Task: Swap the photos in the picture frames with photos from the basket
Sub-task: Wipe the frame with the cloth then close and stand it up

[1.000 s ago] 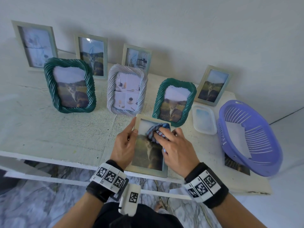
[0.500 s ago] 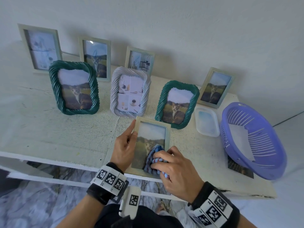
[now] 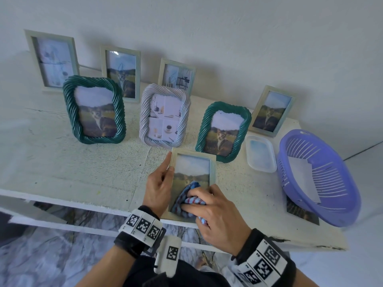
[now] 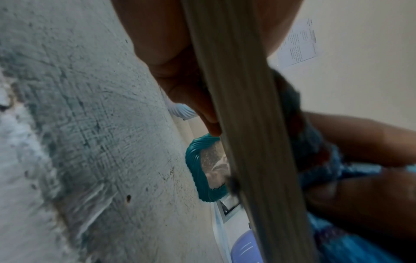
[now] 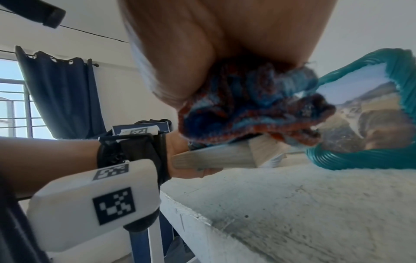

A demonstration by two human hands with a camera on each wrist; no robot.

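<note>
The left hand [image 3: 158, 188] holds the pale frame [image 3: 192, 160] by its side. The right hand [image 3: 217, 214] squeezes a blue cloth [image 3: 189, 196] on its glass. Right of the frame, the purple basket [image 3: 339, 212] holds a white photo [image 3: 302, 179]. No writing is readable.

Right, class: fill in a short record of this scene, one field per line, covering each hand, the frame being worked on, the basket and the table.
left hand: holds the pale wooden frame by its left edge
right hand: presses a blue and red cloth on the frame's glass
frame photo: cat in a field, partly covered by the cloth
purple basket: at the table's right end, a white sheet inside
table: white, seven more frames standing behind
</note>
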